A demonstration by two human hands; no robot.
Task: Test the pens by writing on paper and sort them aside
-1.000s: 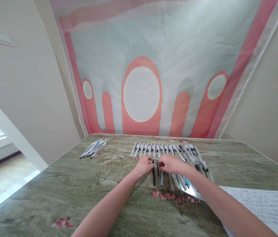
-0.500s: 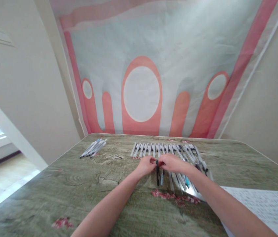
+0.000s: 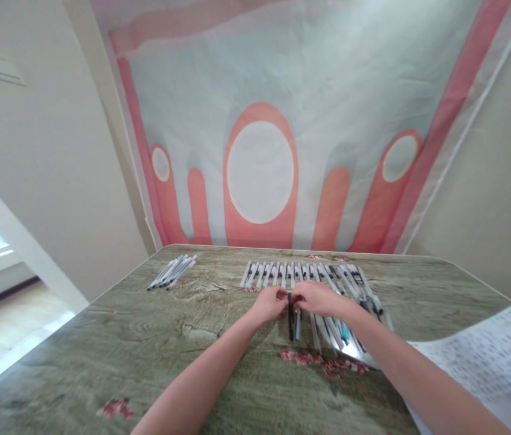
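Note:
My left hand (image 3: 270, 304) and my right hand (image 3: 316, 298) meet near the middle of the table, fingers pinched at the upper end of a black pen (image 3: 290, 323). The pen points towards me. Just right of it lies a pale blue-grey pen (image 3: 298, 326), partly under my right hand. Beyond my hands runs a row of clear pens (image 3: 266, 275) with dark grips. More pens (image 3: 315, 333), one with a turquoise part (image 3: 344, 332), lie below my right wrist, and some are hidden by my forearm.
A bundle of pens (image 3: 173, 272) lies at the far left of the wood-patterned table (image 3: 156, 344). At the right, a sheet of written paper (image 3: 486, 356) has its far edge raised. A shiny surface (image 3: 356, 353) shows beside my right forearm. A printed sheet hangs behind the table.
The paper's right part has lifted from the table. My hands and the black pen have hardly moved.

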